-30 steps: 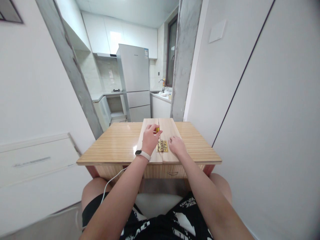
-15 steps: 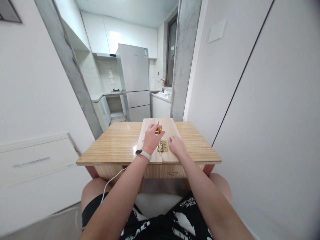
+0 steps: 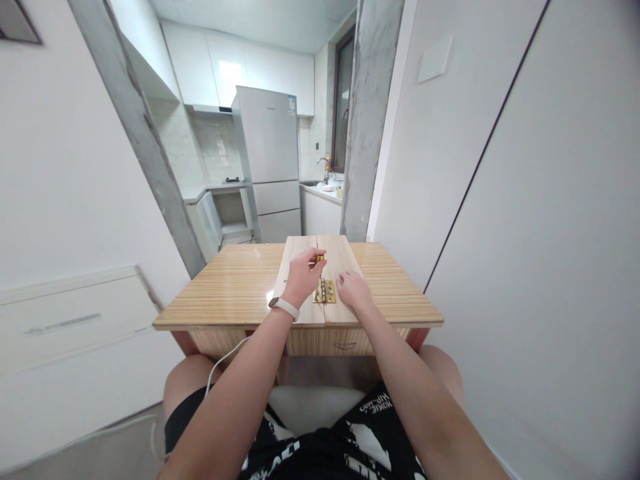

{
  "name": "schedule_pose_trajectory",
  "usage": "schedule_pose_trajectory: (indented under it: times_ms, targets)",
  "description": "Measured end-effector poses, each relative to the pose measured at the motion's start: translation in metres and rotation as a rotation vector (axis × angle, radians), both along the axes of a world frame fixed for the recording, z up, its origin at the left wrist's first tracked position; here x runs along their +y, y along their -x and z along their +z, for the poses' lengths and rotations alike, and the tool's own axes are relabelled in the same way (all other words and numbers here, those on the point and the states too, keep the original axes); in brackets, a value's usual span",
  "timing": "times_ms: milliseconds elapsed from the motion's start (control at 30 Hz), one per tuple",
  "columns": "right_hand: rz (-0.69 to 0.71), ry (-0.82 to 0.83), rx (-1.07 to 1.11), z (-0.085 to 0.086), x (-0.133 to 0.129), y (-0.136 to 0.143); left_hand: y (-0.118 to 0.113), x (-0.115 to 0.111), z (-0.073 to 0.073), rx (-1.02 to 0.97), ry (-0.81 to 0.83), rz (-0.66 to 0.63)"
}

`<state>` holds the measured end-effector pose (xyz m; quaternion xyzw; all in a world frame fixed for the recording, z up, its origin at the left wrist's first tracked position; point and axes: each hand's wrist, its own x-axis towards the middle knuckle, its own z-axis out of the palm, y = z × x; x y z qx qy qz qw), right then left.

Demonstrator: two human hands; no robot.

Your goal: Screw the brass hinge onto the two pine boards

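Note:
My left hand (image 3: 303,277), with a watch on its wrist, is closed around the small yellow-and-black handle of a screwdriver (image 3: 321,258). The handle stands upright above a brass-coloured hinge (image 3: 325,291), with a thin shaft below it, partly hidden by the fingers. The hinge lies open across the seam between two pale wooden boards (image 3: 336,248), with screws on its right leaf. My right hand (image 3: 353,290) rests on the right board beside the hinge, its fingers curled in. Whether anything is inside those fingers is hidden.
The boards lie on a striped wooden table (image 3: 225,283) with a drawer (image 3: 345,344) at its front. A white cable (image 3: 220,363) hangs by the left thigh. Beyond the table stand a grey refrigerator (image 3: 270,140) and kitchen counters. A white wall (image 3: 500,267) rises at the right.
My left hand has turned slightly, and its fingers have shifted around the screwdriver handle. The right hand stays in place beside the hinge.

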<state>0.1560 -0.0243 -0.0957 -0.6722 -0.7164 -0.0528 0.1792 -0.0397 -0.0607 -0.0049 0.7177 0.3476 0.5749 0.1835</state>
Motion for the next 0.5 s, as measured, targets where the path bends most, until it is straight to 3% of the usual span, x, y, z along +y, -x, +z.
schedule_pose_trajectory:
  times_ms: [333, 500]
  targets:
    - [0.0, -0.027, -0.01, -0.003, 0.0023, -0.0005, -0.0013, -0.0052, 0.0018, 0.012, -0.055, 0.16]
    - [-0.002, -0.015, -0.001, -0.0043, 0.0033, -0.0011, 0.0015, -0.0009, -0.0016, 0.012, -0.053, 0.133]
